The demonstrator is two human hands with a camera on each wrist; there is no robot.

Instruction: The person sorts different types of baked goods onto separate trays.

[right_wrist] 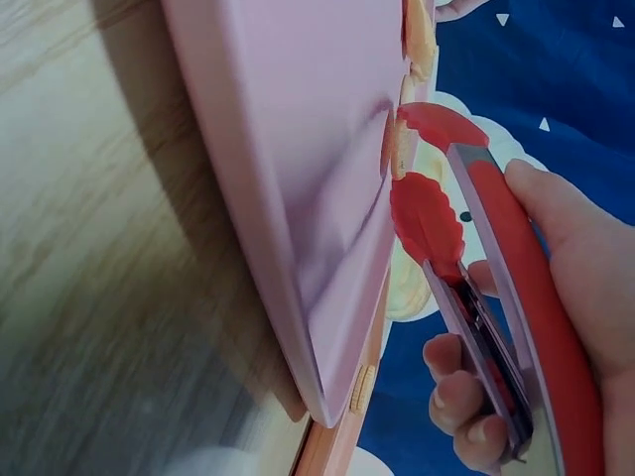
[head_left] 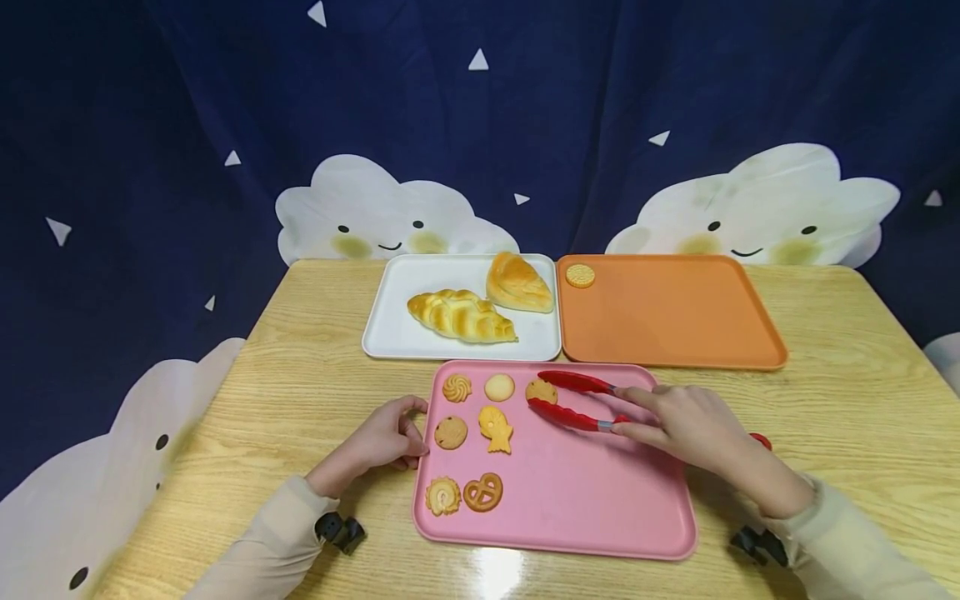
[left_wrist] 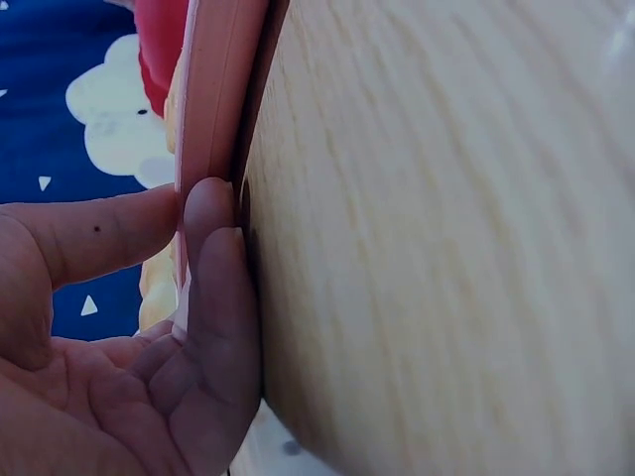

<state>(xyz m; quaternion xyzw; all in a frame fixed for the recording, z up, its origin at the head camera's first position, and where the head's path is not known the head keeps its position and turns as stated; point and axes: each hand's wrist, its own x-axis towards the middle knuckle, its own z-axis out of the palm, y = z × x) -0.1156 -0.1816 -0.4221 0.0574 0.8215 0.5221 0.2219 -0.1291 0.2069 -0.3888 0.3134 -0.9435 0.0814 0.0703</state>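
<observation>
My right hand grips red tongs with metal arms. Their scalloped tips are spread on either side of a chocolate chip cookie on the pink tray. At the tray's left edge, my left hand holds the rim between thumb and fingers. On the tray's left half lie a swirl cookie, a plain round cookie, a brown round cookie, a fish-shaped cookie, a ruffled cookie and a pretzel.
Behind the pink tray, a white tray carries a braided bread and a wedge-shaped pastry. Beside it, an orange tray has one round cracker in its far left corner. A dark blue curtain hangs behind the wooden table.
</observation>
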